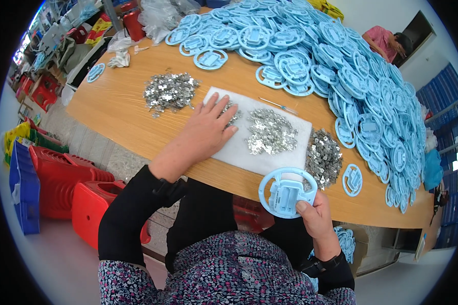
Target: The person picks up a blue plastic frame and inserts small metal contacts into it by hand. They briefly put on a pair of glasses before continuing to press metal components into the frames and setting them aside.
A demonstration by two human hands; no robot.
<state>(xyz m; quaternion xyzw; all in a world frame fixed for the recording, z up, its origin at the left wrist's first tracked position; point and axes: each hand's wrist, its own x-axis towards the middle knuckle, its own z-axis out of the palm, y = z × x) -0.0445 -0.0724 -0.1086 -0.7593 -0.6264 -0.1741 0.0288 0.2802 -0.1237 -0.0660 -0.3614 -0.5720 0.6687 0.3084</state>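
If judged from the head view alone, looks light, stiff, plastic. Held in right hand (pixel 320 218), rim pinched, thumb on the face: one blue wheel-shaped part (pixel 284 197), seen across the near right corner of white pad (pixel 234 152); height above pad hard to tell. Probably a bit slick, fine under normal handling, weakest at the thin ring if bent. Best taken by outer rim or central housing, thumb clear of the recesses.

Left hand (pixel 203 133) palm down on left part of pad, fingers spread over small metal cluster (pixel 233 115); can't tell if anything sits under the palm. Metal pieces likely thin, hard, slippery, easy to scatter; pinch by edges.

Counts:
- Metal groups: four. Small cluster, mid-pad patch (pixel 271 132), left pile (pixel 171 92) off pad's left edge, right pile (pixel 323 158) just beside pad's right edge. Single pieces: too many to count.
- Slim tool (pixel 278 105): one, along pad's far edge.
- Blue parts clear of heap: two. Near disc (pixel 352 180) right of pad, past right pile; far disc (pixel 95 72) well left of pad.
- Blue heap (pixel 341 76): one, beyond and right of pad, uncountable.
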